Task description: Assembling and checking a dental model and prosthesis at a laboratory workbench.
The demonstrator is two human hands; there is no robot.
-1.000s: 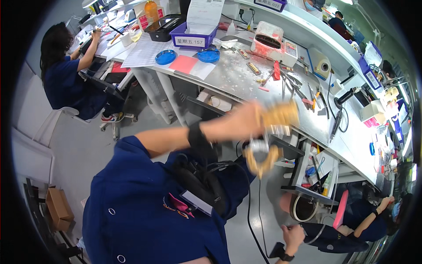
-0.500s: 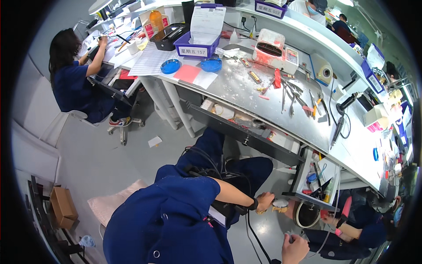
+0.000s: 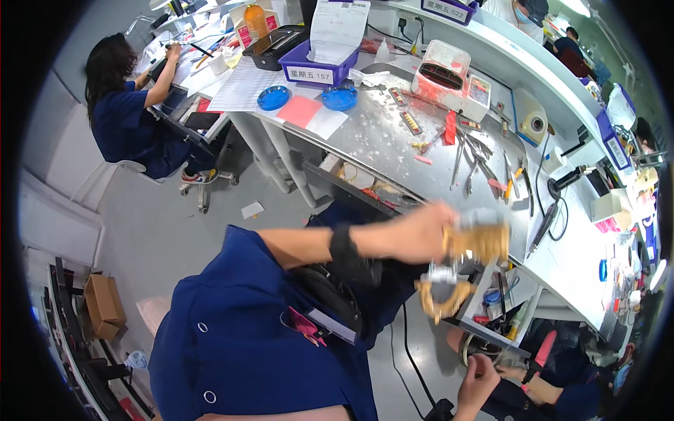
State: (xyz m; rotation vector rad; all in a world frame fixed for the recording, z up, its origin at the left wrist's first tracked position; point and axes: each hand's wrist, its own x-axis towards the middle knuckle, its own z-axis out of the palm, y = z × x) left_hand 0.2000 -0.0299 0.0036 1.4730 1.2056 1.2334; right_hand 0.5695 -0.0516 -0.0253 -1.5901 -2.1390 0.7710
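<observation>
My left hand (image 3: 420,235), with a black band on its wrist, is raised in front of the bench's open drawer. It grips what looks like a dental articulator (image 3: 481,243), a metal frame with tan plaster casts. One cast is at the top and a horseshoe-shaped piece (image 3: 444,298) hangs lower; motion blurs both. My right hand (image 3: 479,382) comes in from the lower edge, below the articulator and apart from it. Its fingers are curled together, and I cannot make out whether anything small is between them.
The metal-topped bench (image 3: 393,151) carries pliers and hand tools (image 3: 474,158), a red-stained white box (image 3: 449,74), blue round dishes (image 3: 273,97) and a purple bin (image 3: 319,70). A side drawer (image 3: 502,302) stands open. Co-workers sit at left (image 3: 133,119) and lower right (image 3: 544,389).
My left hand has risen from low by the side drawer to the bench front, carrying the articulator. My right hand has shifted slightly and turned, its fingers now pointing up.
</observation>
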